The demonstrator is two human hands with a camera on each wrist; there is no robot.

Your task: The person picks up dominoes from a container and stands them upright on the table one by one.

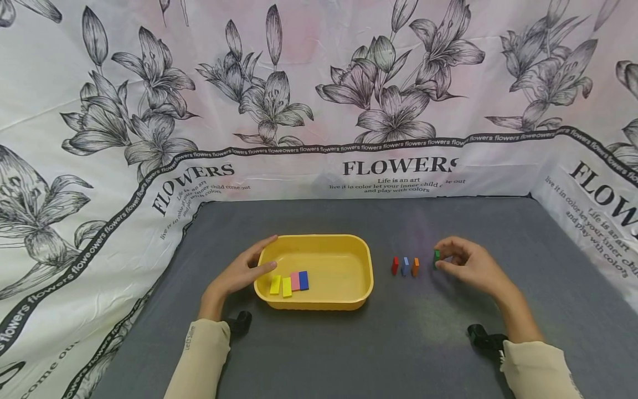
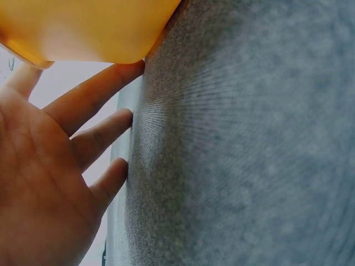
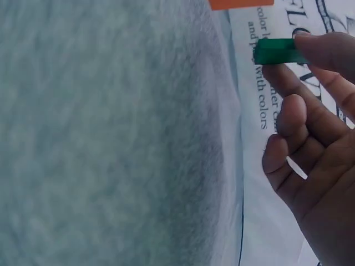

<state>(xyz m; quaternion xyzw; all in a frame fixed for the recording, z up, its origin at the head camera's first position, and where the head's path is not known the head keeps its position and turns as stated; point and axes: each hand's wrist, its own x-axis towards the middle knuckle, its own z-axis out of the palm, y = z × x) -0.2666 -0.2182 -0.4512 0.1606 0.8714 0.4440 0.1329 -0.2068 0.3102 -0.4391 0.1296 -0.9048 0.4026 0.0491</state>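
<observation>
My left hand (image 1: 241, 271) rests at the left end of a yellow tray (image 1: 339, 305). Its thumb lies over the rim, while the other fingers (image 2: 91, 97) spread along the outside, fairly straight. At the right, my right hand (image 1: 468, 266) pinches a small green block (image 3: 272, 51) between thumb and fingers. That block is upright just above or on the table; which one I cannot tell. Left of it stand an orange block (image 1: 416, 267), a light blue block (image 1: 405, 267) and a red block (image 1: 395, 266), all upright in a row.
Inside the tray lie two yellow blocks (image 1: 286, 287), a pink block (image 1: 296, 281) and a dark blue block (image 1: 304, 280) near its front left corner. The grey table (image 1: 359, 354) is bordered at the back and sides by flower-printed cloth (image 1: 299, 172).
</observation>
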